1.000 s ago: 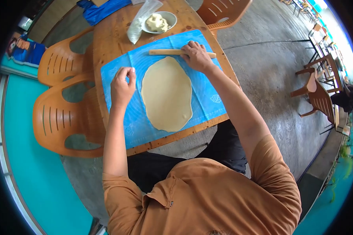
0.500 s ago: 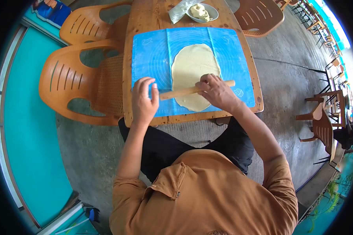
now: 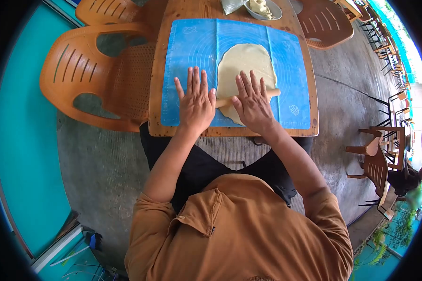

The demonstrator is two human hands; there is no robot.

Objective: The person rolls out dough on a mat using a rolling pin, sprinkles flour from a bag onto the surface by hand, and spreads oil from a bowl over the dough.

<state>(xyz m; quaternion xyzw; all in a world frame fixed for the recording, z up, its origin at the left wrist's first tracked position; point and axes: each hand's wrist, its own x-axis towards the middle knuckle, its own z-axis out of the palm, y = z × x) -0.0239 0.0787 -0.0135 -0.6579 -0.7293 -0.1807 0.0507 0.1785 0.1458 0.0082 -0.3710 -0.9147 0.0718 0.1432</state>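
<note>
A flat oval sheet of pale dough (image 3: 246, 61) lies on a blue printed mat (image 3: 187, 51). Across its lower part rests a wooden rolling pin (image 3: 273, 92), tilted slightly up to the right. My left hand (image 3: 196, 105) lies palm down over the pin's left end, fingers stretched out and apart. Over the pin right of its middle, my right hand (image 3: 254, 104) is also flat, with its fingers spread. The palms hide parts of the pin, and my right hand covers some of the dough.
At the wooden table's (image 3: 157, 98) far end are a bowl (image 3: 275, 11) with more dough and a clear plastic bag (image 3: 232, 4). Orange chairs (image 3: 75, 70) stand at the left, a brown chair (image 3: 326, 23) at the far right. My legs are below the near edge.
My left hand has come down from beside the pin's left end onto it. My right hand has let go its grip and flattened over the pin. The view has shifted slightly.
</note>
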